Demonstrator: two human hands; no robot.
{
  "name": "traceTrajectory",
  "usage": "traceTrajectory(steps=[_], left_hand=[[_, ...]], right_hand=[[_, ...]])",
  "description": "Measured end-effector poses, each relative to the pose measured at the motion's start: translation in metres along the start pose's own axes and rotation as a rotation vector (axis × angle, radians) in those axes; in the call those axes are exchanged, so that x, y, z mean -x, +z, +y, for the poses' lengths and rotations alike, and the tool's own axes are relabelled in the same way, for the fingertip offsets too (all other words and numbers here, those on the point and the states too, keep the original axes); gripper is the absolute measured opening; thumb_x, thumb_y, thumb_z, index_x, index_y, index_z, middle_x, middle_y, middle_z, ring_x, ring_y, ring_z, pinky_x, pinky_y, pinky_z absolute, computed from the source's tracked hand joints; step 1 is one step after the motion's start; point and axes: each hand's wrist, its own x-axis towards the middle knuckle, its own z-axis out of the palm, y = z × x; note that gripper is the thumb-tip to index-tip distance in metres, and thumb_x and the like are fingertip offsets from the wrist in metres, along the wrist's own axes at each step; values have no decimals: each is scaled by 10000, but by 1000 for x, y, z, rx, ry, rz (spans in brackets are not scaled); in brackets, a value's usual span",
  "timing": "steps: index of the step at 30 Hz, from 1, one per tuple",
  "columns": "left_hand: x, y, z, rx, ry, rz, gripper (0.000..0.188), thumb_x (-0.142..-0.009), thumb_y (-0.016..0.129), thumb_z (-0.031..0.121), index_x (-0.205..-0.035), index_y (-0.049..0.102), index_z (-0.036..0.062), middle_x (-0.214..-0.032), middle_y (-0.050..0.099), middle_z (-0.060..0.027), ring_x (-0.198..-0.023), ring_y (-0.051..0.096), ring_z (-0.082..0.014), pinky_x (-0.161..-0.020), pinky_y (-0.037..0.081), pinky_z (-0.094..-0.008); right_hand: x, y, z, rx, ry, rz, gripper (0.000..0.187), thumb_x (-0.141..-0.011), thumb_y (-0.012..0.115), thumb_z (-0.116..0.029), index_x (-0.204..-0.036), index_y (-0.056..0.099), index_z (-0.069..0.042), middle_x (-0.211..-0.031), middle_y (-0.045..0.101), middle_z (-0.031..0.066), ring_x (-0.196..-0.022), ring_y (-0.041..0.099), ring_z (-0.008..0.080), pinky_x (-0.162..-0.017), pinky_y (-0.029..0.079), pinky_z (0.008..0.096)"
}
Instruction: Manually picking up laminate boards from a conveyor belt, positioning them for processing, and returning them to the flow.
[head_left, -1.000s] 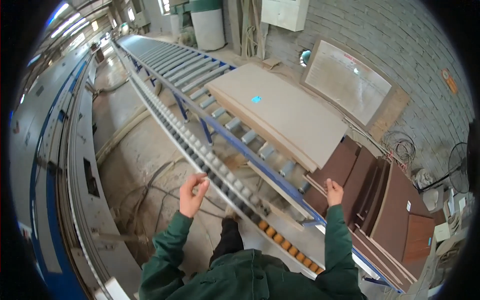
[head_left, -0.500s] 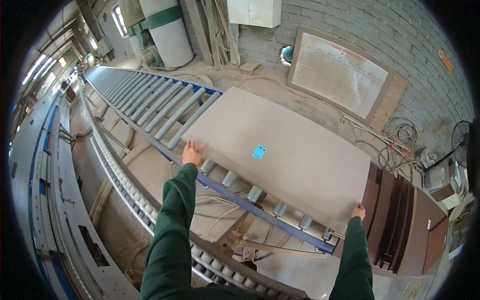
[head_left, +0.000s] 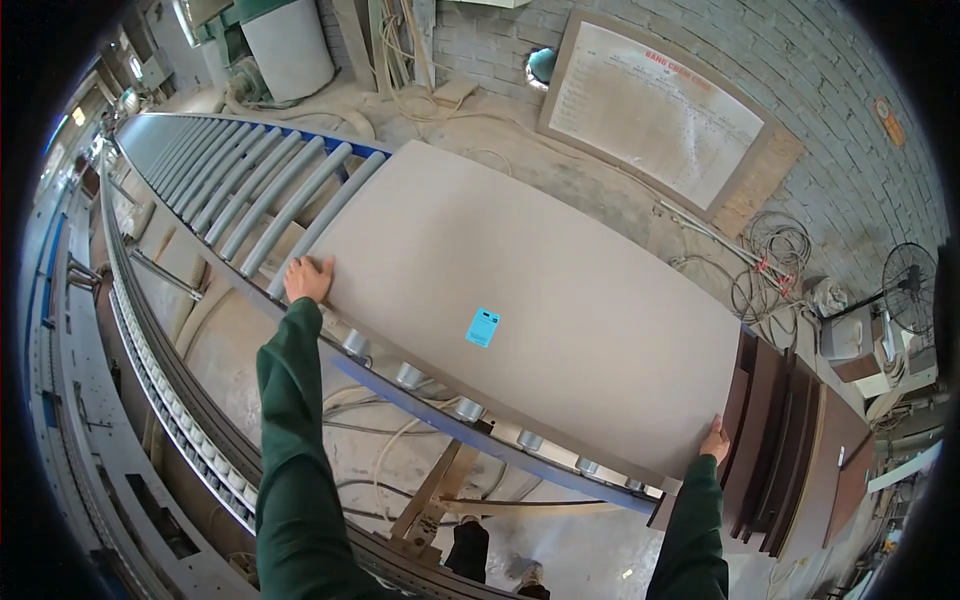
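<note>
A large flat grey-beige panel [head_left: 560,270] with a blue label [head_left: 483,327] lies over a roller conveyor [head_left: 262,200]. My left hand [head_left: 309,279] grips the panel's near left corner, with the thumb and some fingers showing at the edge. At the near right corner my right hand [head_left: 715,441] holds the right edge; most of its fingers are hidden. Several rollers show below the near edge. Just right of the panel stands a stack of dark brown boards [head_left: 775,440].
A blue rail [head_left: 430,400] runs along the conveyor's near side. A curved track of small white rollers [head_left: 190,440] sits at left, beside a long grey machine [head_left: 95,470]. A framed board [head_left: 655,110] leans on the brick wall. Coiled cables [head_left: 775,250] and a fan [head_left: 908,285] are at right.
The panel looks larger and nearer, with its left end further left in view. My left hand has moved left with it; the right hand stays at the near right corner. The view has shifted too.
</note>
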Motion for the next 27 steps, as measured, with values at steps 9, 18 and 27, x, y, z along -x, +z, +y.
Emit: traceTrajectory(steps=[9, 18, 27], left_hand=[[31, 2, -66, 509, -232, -673, 710, -718, 381, 585, -1056, 457, -35, -1021, 488, -237, -1016, 436, -315, -865, 314, -342], [51, -81, -8, 493, -184, -431, 633, -734, 402, 522, -1020, 487, -37, -1042, 463, -245, -1039, 408, -324, -865, 316, -347], [154, -286, -75, 613, -408, -300, 597, -755, 383, 500, -852, 561, -61, -904, 534, -237, -896, 501, -336, -780, 379, -367]], right_hand=[[-53, -68, 149, -282, -105, -241, 598, -690, 560, -452, -970, 522, 75, -989, 528, 149, -929, 470, 220, -817, 348, 292], [-57, -131, 94, -31, -146, -15, 361, -670, 617, -199, -815, 539, 122, -824, 569, 133, -727, 502, 218, -677, 396, 305], [-186, -182, 97, -3, -233, -388, 487, -724, 541, -362, -930, 535, 79, -910, 544, 139, -826, 496, 228, -703, 400, 310]])
